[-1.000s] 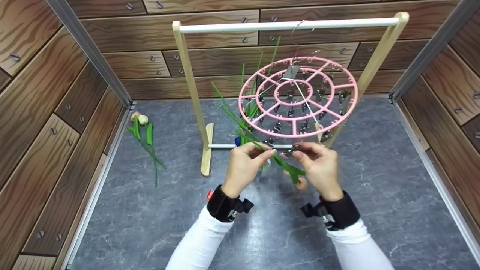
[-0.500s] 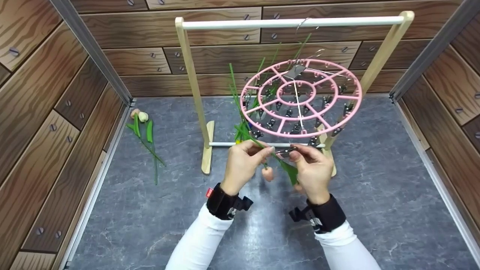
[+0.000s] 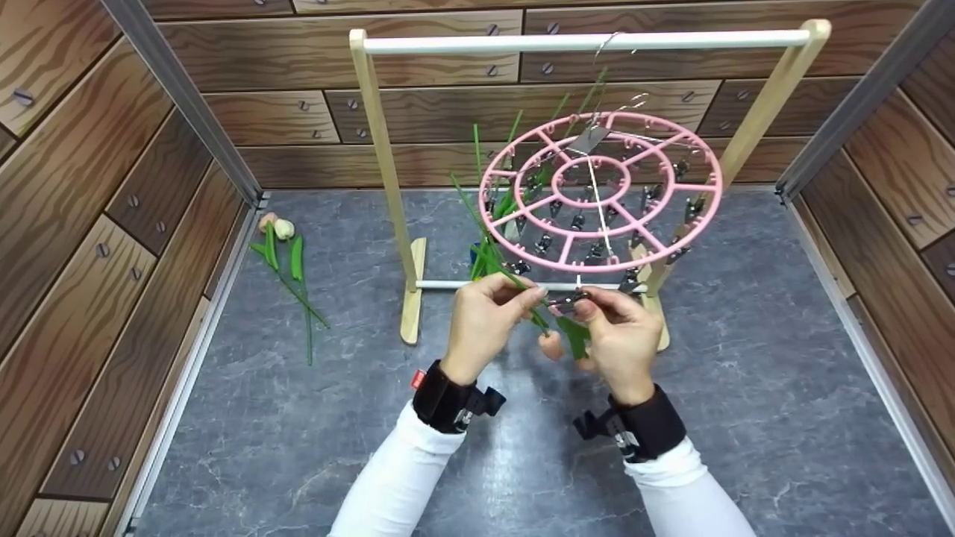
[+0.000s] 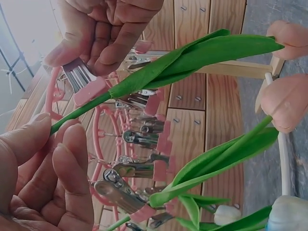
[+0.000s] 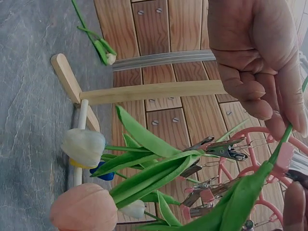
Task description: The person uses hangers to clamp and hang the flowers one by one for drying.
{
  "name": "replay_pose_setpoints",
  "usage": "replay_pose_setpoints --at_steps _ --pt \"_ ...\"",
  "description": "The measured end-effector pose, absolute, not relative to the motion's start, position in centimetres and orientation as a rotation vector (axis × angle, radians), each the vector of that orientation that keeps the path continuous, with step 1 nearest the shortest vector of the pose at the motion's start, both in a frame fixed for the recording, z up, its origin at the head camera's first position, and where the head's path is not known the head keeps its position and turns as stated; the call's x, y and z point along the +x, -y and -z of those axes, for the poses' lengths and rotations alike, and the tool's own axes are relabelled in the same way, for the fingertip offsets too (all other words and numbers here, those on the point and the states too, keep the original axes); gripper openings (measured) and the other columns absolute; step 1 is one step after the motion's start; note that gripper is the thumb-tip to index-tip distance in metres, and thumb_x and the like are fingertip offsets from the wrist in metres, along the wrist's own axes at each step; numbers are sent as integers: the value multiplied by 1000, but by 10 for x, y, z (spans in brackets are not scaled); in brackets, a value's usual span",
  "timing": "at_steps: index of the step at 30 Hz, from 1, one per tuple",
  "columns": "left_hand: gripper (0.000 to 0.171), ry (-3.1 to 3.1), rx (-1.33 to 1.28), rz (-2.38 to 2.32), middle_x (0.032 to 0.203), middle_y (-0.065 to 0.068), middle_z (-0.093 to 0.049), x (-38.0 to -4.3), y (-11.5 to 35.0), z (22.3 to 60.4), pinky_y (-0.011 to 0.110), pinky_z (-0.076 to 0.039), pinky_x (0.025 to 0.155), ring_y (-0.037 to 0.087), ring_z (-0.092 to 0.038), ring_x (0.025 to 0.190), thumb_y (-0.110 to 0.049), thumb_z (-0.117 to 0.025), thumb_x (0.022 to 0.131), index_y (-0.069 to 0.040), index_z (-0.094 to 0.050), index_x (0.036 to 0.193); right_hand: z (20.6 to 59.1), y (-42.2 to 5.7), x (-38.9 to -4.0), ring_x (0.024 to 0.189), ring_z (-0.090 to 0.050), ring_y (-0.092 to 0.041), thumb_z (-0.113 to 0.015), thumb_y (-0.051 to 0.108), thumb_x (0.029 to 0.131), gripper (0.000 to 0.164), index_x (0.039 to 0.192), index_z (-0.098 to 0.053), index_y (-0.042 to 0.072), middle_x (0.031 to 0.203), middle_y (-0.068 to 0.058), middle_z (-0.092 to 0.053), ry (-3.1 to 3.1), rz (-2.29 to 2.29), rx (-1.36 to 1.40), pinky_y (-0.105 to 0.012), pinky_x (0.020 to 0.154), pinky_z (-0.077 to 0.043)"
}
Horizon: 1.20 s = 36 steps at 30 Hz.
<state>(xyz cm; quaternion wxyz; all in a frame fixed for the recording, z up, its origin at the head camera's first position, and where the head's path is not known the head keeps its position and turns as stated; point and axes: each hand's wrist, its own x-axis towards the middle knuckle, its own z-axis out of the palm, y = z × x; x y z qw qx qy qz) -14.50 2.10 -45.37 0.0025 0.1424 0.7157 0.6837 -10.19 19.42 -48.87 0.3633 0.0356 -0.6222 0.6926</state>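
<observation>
Between thumb and fingertips, my left hand [image 3: 485,317] pinches the green stem [image 4: 82,111] of an artificial tulip with a pink bloom [image 4: 288,41], hanging bloom down. My right hand [image 3: 625,339] pinches the handles of a metal clip [image 4: 79,74] with pink tips, one of several under the round pink hanger [image 3: 586,237]. The clip's pink tip is right at the stem, just above the leaf [image 5: 236,207]. Close by, another pink tulip [image 4: 284,103] hangs from a clip, with a white tulip [image 5: 83,147] and a blue bloom [image 5: 102,171] beyond it.
The hanger hooks over the white top bar [image 3: 477,46] of a wooden stand [image 3: 384,149]. Two loose tulips, one white [image 3: 284,230] and one pink, lie on the grey floor [image 3: 224,447] at the left. Wood-patterned walls [image 3: 97,224] enclose the space.
The hanger has turned and shifted slightly right. My right hand has moved a little left with the clip, nearer the stem. A hanging pink bloom has come into view between the hands.
</observation>
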Motion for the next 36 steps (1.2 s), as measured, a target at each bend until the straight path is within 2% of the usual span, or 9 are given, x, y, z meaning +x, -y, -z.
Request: replay_pose_setpoints --at_steps 8,12,15,17,20,22,24,31,36 --pt "14 -2207 452 -2152 93 28 -87 -145 -26 453 34 -71 71 -1 -70 65 -3 -89 103 10 -85 107 489 -194 -102 84 -80 11 -98 50 89 95 105 -65 -38 98 25 -86 1602 -1772 117 -10 78 -66" --pt "15 -2197 462 -2151 92 28 -87 -146 -27 454 23 -66 68 -1 -70 66 -3 -88 103 10 -84 107 486 -196 -101 83 -79 11 -97 50 91 95 110 -66 -38 98 28 -85 1667 -1800 73 -10 78 -66" --pt "15 -2204 464 -2133 92 27 -86 -147 -26 454 17 -62 67 0 -70 67 -4 -88 104 9 -84 108 484 -198 -100 83 -78 9 -96 38 98 82 117 -67 -36 96 27 -84 1756 -1839 1 -11 79 -66" --pt "14 -2221 469 -2115 93 27 -86 -148 -26 455 16 -61 67 0 -70 68 -5 -89 104 8 -85 108 482 -201 -99 85 -78 8 -93 25 103 66 121 -68 -33 98 19 -86 1825 -1852 -51 -12 81 -66" --pt "14 -2260 480 -2086 93 28 -86 -150 -26 458 16 -59 67 -1 -69 68 -7 -89 104 7 -85 109 480 -204 -100 90 -78 8 -84 1 107 38 126 -71 -29 108 -12 -90 1957 -1816 -97 -12 86 -65" --pt "15 -2279 478 -2075 93 29 -86 -152 -25 460 16 -59 66 -1 -68 67 -7 -89 104 6 -86 109 479 -207 -101 94 -78 10 -79 -6 108 30 129 -73 -26 118 -33 -86 2033 -1786 -99 -12 89 -65" --pt "15 -2288 470 -2070 94 29 -86 -155 -26 462 16 -58 66 -2 -67 67 -7 -89 105 7 -86 110 479 -209 -103 97 -77 12 -76 -9 109 28 132 -74 -24 127 -43 -80 2090 -1766 -90 -11 92 -64" --pt "16 -2274 406 -2075 94 26 -86 -168 -26 470 15 -55 64 2 -68 66 -6 -87 106 8 -85 113 481 -213 -102 103 -75 14 -75 -9 110 33 140 -72 -21 133 -45 -77 2147 -1767 -109 -10 98 -63" --pt "17 -2279 360 -2097 93 27 -86 -177 -25 474 16 -57 62 16 -76 67 -5 -87 105 10 -84 112 481 -218 -95 100 -77 12 -74 -7 111 31 138 -73 -22 135 -46 -76 2143 -1787 -132 -11 93 -65"
